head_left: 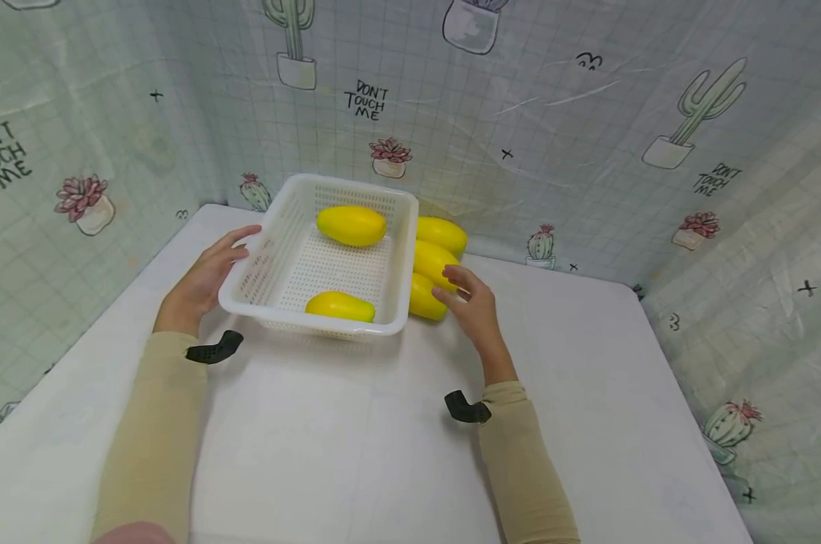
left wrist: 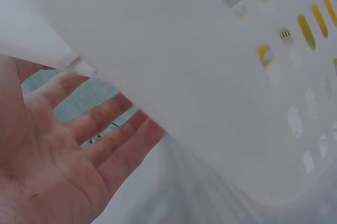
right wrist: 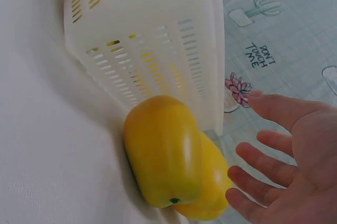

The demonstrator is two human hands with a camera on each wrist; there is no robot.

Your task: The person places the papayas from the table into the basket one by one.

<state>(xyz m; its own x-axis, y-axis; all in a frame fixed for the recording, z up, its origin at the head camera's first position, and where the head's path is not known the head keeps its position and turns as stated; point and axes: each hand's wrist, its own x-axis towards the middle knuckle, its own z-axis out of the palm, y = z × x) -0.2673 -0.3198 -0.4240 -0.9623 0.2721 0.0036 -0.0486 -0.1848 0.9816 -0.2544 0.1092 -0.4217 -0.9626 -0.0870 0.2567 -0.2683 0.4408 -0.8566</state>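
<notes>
A white perforated plastic basket (head_left: 281, 313) holds two yellow oblong fruits, mangoes or papayas by their look: one fruit (head_left: 351, 226) toward the back, another (head_left: 342, 306) by the front wall. My left hand (head_left: 202, 279) is at the basket's left side; in the left wrist view its fingers (left wrist: 105, 119) are spread, with the tips at the basket's edge. Three more yellow fruits (head_left: 444, 235) lie in a row against the right wall. Over the nearer ones hovers my right hand (head_left: 474, 302), fingers loosely bent and apart. The right wrist view shows a gap between that hand (right wrist: 284, 161) and the nearest fruit (right wrist: 163, 150).
The basket stands on a white tabletop (head_left: 301, 438), toward its back edge. A cactus-printed sheet (head_left: 451, 113) hangs behind the table and along both sides. Black wrist mounts (head_left: 216, 349) stick out inward from both sleeves.
</notes>
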